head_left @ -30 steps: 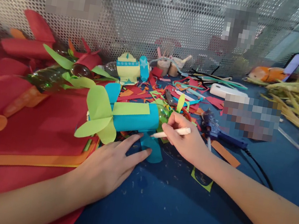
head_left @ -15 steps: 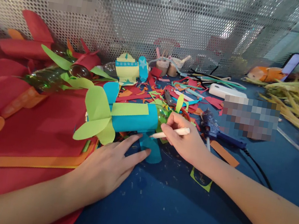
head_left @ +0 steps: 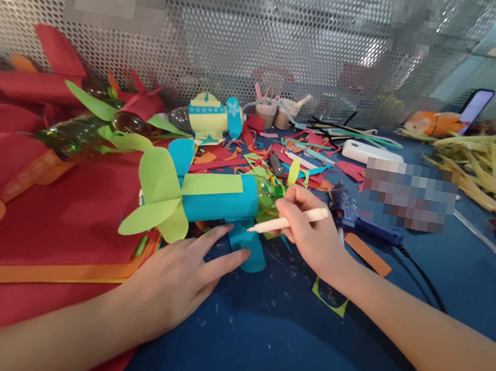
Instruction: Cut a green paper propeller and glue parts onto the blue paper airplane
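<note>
A toy plane (head_left: 221,200), made from a green plastic bottle wrapped in blue paper with lime-green tail pieces, lies on its belly in front of me. Its near blue paper wing (head_left: 250,251) reaches toward me over the table. My left hand (head_left: 189,271) rests with fingers spread, the fingertips on that wing's left edge. Pinched in my right hand (head_left: 310,228) is a white marker pen (head_left: 289,221), its tip pointing left at or just above the wing near the bottle's body. Whether the tip touches the paper I cannot tell.
A glue gun (head_left: 357,217) with a cord lies right of the plane. Paper scraps (head_left: 278,146) and a second bottle plane (head_left: 212,118) lie behind. Red paper sheets (head_left: 65,211) and red bottle planes (head_left: 23,127) fill the left. A perforated metal screen (head_left: 256,27) stands at the back.
The right hand and marker have shifted slightly right, so more of the bottle's green neck shows. The left hand stays on the wing. The whole view has shifted a little.
</note>
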